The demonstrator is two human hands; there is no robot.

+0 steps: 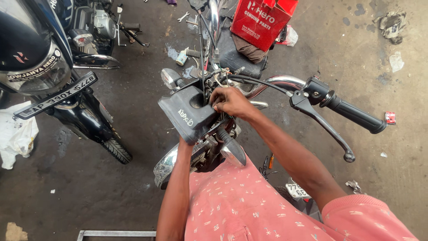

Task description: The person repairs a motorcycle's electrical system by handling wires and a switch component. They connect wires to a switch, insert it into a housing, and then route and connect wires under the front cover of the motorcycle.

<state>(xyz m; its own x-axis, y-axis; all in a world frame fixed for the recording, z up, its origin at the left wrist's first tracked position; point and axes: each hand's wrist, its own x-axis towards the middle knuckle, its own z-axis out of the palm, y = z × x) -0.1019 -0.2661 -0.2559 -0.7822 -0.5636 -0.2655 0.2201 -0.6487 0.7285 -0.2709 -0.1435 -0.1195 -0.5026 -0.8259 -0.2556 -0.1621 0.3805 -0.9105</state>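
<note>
Landmark: dark plastic headlight cover, at the front of the stripped motorcycle's handlebar.
Right hand: fingers curled shut on the cover's upper right edge.
Left hand: hidden beneath the cover; only the forearm shows, so its grip cannot be told.
Right of cover: black grip and brake lever.
Beyond cover: red cardboard box on the seat.
Left of cover: another parked motorcycle.

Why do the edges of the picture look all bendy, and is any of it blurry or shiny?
Head view: the wide lens bows things near the edges, like the handlebar grip; daylight is soft, with faint shadows; the chrome bar and turn signal glint; the right hand on the black cover looks sharp.
</note>
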